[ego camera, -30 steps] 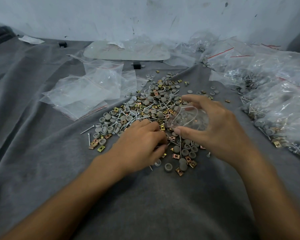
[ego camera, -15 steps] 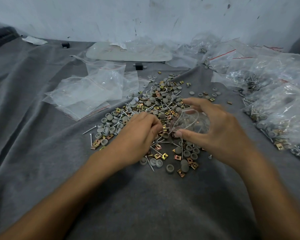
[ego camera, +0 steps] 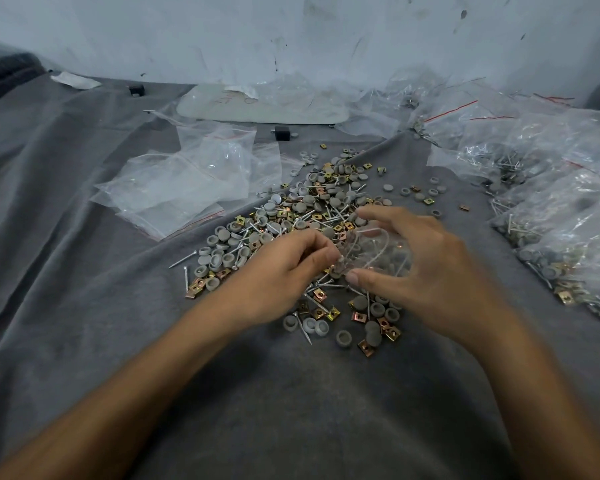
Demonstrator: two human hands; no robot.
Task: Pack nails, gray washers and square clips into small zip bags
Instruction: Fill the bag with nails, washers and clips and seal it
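Here the right hand (ego camera: 430, 268) grips a small zip bag (ego camera: 378, 251) open over the pile (ego camera: 309, 206) of nails, washers and clips; the left hand (ego camera: 284, 275) bunches at its mouth, grip unclear. Keep the mouth wide and drop pieces low
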